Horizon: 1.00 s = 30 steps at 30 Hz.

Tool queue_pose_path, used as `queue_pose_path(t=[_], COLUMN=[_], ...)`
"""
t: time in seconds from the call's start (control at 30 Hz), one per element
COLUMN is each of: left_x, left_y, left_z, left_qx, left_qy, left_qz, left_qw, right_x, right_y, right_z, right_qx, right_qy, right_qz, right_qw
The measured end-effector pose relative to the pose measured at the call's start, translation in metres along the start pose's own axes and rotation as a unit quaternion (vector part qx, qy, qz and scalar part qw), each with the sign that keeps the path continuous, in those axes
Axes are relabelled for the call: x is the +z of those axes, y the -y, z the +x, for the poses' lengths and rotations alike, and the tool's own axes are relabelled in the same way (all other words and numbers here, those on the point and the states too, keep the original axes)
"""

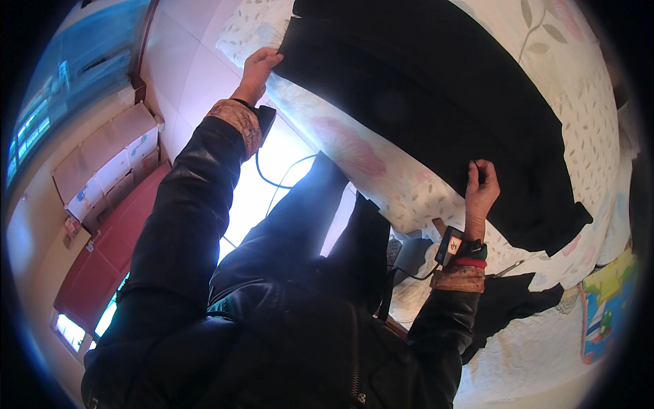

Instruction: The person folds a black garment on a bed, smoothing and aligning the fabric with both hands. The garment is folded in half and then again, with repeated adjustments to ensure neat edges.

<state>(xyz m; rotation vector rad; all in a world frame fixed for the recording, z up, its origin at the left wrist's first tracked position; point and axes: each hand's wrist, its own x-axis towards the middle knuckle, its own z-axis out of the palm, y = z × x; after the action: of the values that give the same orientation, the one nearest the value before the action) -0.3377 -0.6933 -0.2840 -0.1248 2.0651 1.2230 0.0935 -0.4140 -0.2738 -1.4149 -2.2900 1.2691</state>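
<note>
A large piece of black cloth lies spread over a bed with a floral cover. At the cloth's far left corner, my left hand pinches its edge between thumb and fingers. My right hand is at the near edge, towards the right end, with thumb and fingertips closed on the fabric. Both wrists carry strapped-on black devices with cables. The cloth's top end runs out of view.
Another black cloth piece lies to the right of my right forearm, beside a thin metal tool. A colourful printed mat hangs at the far right. On the left are a storage cabinet, a red door and tiled floor.
</note>
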Motion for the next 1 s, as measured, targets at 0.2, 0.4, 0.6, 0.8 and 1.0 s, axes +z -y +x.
queue_pose_path(t=[0.2, 0.4, 0.6, 0.8, 1.0], left_x=[0.003, -0.005, -0.011, 0.009, 0.06], left_y=[0.0, 0.017, 0.034, 0.01, 0.005], left_z=[-0.001, 0.01, 0.026, 0.001, -0.038], left_qx=[0.009, 0.079, 0.138, 0.266, 0.36], left_qy=[-0.006, -0.013, -0.081, -0.18, -0.073], left_qz=[0.008, 0.068, 0.206, 0.462, 0.456], left_qw=[1.0, 0.995, 0.965, 0.827, 0.811], right_x=[0.0, -0.001, -0.007, -0.037, -0.066], right_y=[0.001, 0.003, -0.005, -0.026, -0.048], right_z=[0.003, 0.007, 0.002, -0.019, -0.04], right_qx=[0.006, -0.013, 0.01, 0.076, 0.025], right_qy=[-0.001, -0.006, -0.002, -0.027, -0.055], right_qz=[0.01, -0.03, -0.09, -0.122, -0.137], right_qw=[1.0, 0.999, 0.996, 0.989, 0.989])
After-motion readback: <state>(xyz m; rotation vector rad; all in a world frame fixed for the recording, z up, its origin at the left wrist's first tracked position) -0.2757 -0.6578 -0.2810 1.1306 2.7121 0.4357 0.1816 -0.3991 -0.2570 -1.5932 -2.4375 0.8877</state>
